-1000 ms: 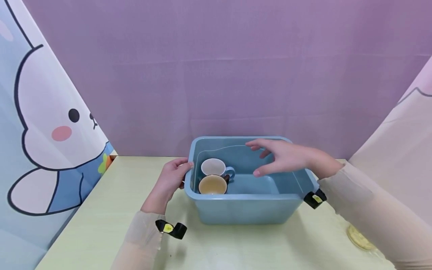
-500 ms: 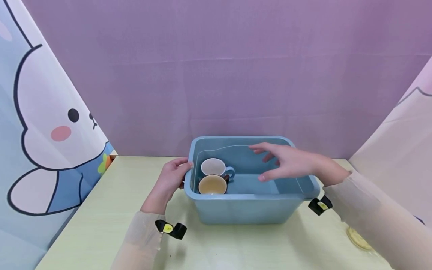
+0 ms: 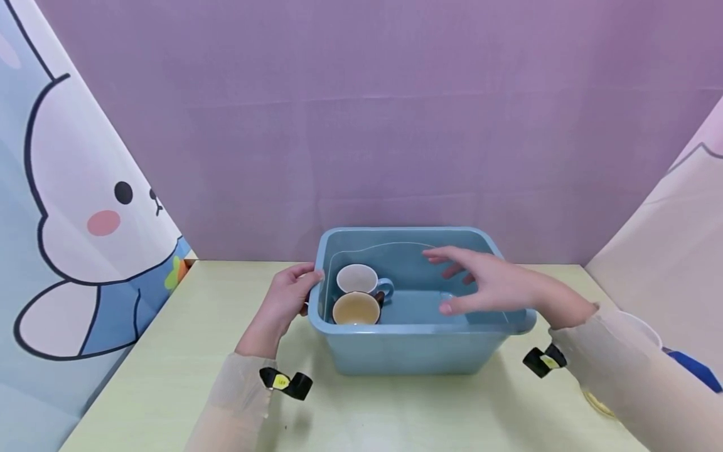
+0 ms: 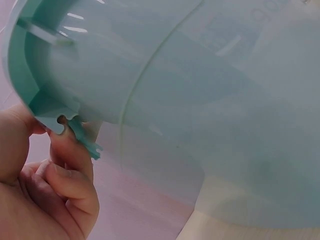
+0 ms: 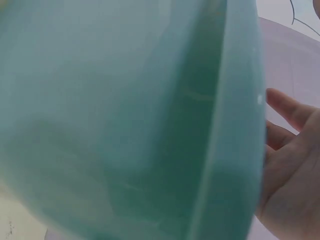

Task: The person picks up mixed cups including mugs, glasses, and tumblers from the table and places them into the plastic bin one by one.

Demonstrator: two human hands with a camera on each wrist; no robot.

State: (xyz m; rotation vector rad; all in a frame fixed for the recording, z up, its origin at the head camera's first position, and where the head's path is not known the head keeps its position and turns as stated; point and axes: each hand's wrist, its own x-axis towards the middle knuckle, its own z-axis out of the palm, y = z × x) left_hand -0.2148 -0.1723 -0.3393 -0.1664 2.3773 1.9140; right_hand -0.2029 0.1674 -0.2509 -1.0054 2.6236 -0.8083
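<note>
Bin is on the surface in front of me, approx. centre. My L hand pinches its L rim, thumb over the top, fingers curled outside. My R hand is over the R part of the bin, fingers spread, thumb well apart, nothing held; can't tell if that wrist touches the rim.

Two cups upright in the bin, at its L end: blue-handled mug at the back, brown-handled cup in front, v. close; can't tell if they touch.

Step in hand, I'd judge: loading the bin, L steadying, R between pickups. Next move prob. calls for R to lift clear of the rim and go for stuff on my R, w/ L keeping its pinch. Over there: a blue thing and a yellow thing, both partly behind my sleeve, so can't ID either.
</note>
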